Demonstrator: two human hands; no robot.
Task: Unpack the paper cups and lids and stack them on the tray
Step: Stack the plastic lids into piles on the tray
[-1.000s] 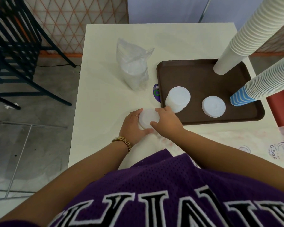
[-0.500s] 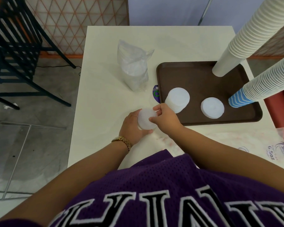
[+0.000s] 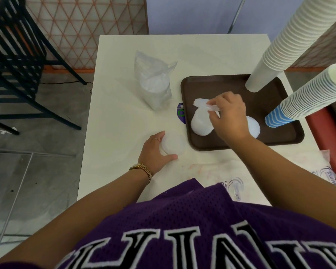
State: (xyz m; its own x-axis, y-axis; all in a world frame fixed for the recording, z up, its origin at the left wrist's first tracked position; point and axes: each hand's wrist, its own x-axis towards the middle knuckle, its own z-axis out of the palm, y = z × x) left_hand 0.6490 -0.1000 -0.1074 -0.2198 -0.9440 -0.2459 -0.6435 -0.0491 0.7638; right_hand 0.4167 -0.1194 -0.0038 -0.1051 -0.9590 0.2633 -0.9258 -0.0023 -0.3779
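— What is your right hand doing?
— You are pinching a few white lids between thumb and fingertips, holding them tilted just above the lid stack on the brown tray.

— And your left hand?
— You are curling it round another small pile of lids, which is sitting on the counter beside the tray.

— Anything further out?
— Two tall cup stacks, one white and one blue-striped, are standing on the tray; a plastic bag of lids is standing on the counter.
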